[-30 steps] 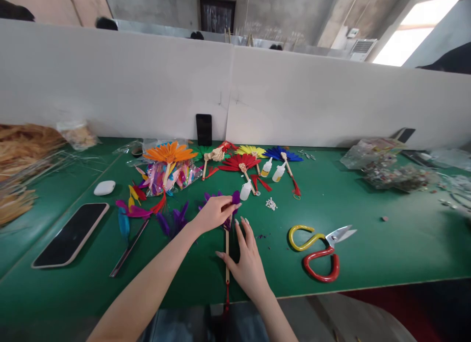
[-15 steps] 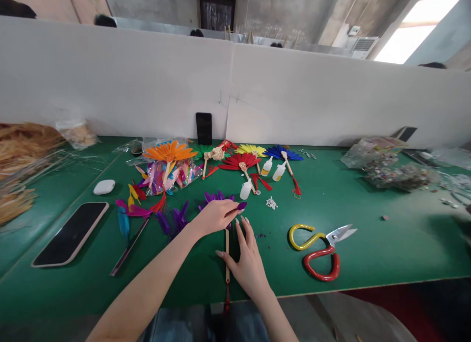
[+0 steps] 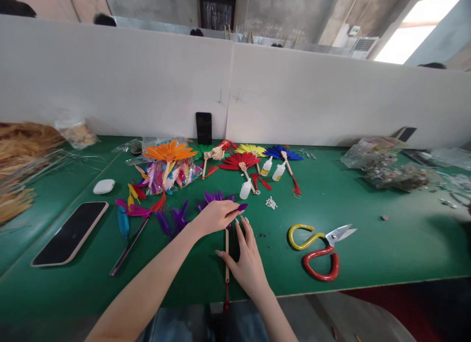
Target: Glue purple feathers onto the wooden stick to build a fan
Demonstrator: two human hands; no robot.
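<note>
My left hand (image 3: 217, 217) pinches a purple feather (image 3: 242, 207) between closed fingers, hiding part of the purple fan (image 3: 216, 197) on the table. My right hand (image 3: 247, 261) is spread wide, thumb across the fan's wooden handle (image 3: 227, 244). A white bottle (image 3: 245, 190) stands just beyond; scissors (image 3: 321, 253) lie to the right.

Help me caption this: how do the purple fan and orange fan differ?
The left hand partly hides the purple fan; no hand touches the orange fan. The purple fan is nearer the person, while the orange fan lies farther back, over a clear bag of feathers. The purple fan's tassel reaches the table's near edge; the orange fan's tassel doesn't. Both have pale handles and red tassels.
</note>
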